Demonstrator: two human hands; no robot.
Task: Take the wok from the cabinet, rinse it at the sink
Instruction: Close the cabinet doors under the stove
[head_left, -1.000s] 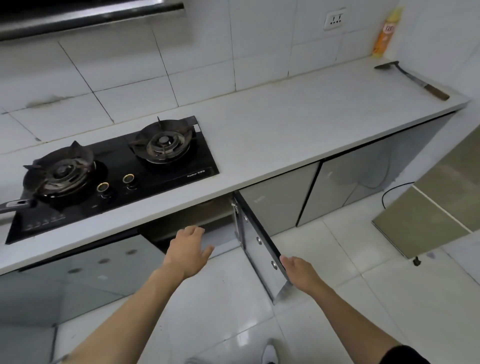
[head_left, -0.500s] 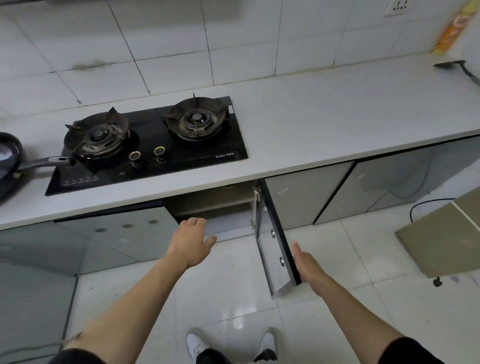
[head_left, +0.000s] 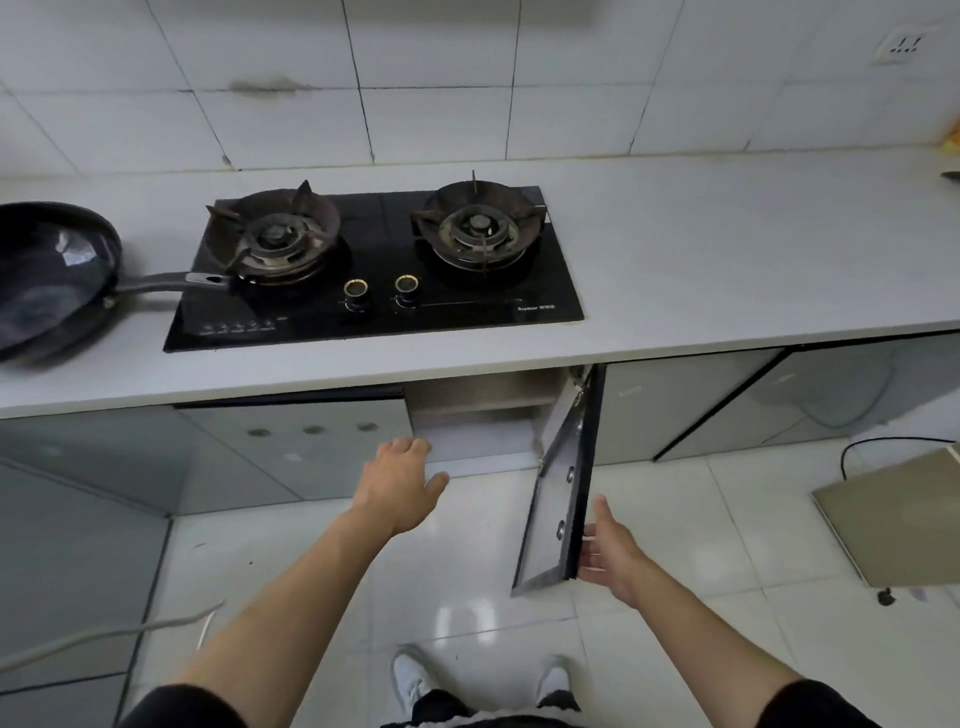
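A: Item, wok (head_left: 52, 275): dark metal, glossy inside, hammered-looking facets catching light.
B: Hob (head_left: 384, 280): black glass, high gloss; burner rings (head_left: 272, 236) rusty, rough metal.
A: Countertop (head_left: 727, 270): pale stone-like slab, matt, smooth.
B: Cabinet door (head_left: 558, 493): grey, glossy panel with metal fittings. Floor tiles (head_left: 467, 613): white, polished, reflective. Wall tiles (head_left: 436, 67): white glaze, satin.

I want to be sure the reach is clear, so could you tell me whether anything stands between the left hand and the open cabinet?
Nothing visible does. The door is swung out to the right, and the left hand hangs open just in front of the cabinet opening. The right hand is at the door's outer edge. No wok shows in the visible part of the cabinet.
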